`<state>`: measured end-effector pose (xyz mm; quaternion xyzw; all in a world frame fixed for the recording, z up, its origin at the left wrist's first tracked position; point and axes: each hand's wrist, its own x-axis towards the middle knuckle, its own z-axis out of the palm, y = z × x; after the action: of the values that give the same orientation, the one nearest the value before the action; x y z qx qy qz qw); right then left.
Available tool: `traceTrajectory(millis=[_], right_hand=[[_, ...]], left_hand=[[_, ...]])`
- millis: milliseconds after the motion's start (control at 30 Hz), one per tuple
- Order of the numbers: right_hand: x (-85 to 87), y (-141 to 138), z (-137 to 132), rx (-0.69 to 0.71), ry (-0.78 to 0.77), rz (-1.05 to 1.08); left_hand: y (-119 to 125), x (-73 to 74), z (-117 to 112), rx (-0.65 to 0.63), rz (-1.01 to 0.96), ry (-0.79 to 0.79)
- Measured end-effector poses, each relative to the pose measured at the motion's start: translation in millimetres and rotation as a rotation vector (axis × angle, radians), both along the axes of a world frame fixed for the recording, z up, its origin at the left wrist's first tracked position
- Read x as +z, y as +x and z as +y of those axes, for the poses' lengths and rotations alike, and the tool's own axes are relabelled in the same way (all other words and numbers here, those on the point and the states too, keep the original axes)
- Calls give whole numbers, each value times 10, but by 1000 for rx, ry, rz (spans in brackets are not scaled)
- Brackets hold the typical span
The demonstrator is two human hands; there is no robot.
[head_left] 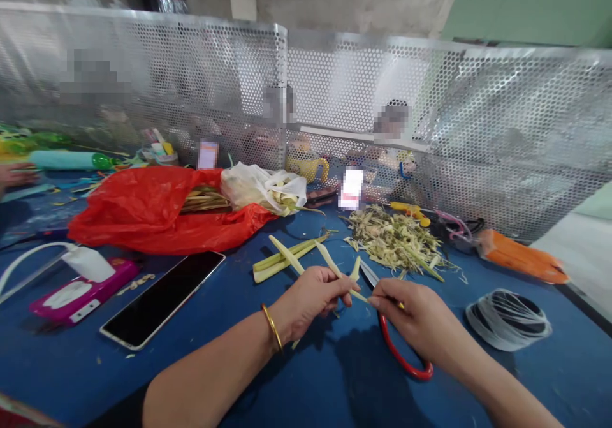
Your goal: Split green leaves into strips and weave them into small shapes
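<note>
Several pale plant strips (327,258) sit over the table (306,386), in from its near edge, the left hand (308,297) with its grip clamped on them; the right hand (415,310) grips red-handled scissors (393,353), closed around them; scraps (394,240) heap toward the far edge, an orange packet (521,256) near the right

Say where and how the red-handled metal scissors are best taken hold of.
Probably by the curved red handle, from the near side: its rounded bow sticks out on that side, below the right grip, while the pointed metal tip faces away.
</note>
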<state>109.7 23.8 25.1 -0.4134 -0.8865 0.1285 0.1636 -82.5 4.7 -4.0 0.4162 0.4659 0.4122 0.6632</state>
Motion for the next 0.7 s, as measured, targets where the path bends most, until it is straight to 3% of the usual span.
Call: traceTrajectory(millis=[167,267,400,467,600,700], right_hand=[[-16,-52,4,-87,198,252],[-98,-159,-31,-48,3,307],[-174,-269,-80,-132,-302,517],[-194,-298,-98,-188,-304,604],[-253,-335,-114,-233,-161,647],[-265,-313,-80,-210,-238,653]], left_hand=[[33,27,-65,-158,33,10],[87,8,-118,-196,117,57],[126,-7,-166,-197,223,100],[125,-12,-174,-201,248,137],[123,-37,-181,-265,273,149],[149,-50,-180,-224,232,90]])
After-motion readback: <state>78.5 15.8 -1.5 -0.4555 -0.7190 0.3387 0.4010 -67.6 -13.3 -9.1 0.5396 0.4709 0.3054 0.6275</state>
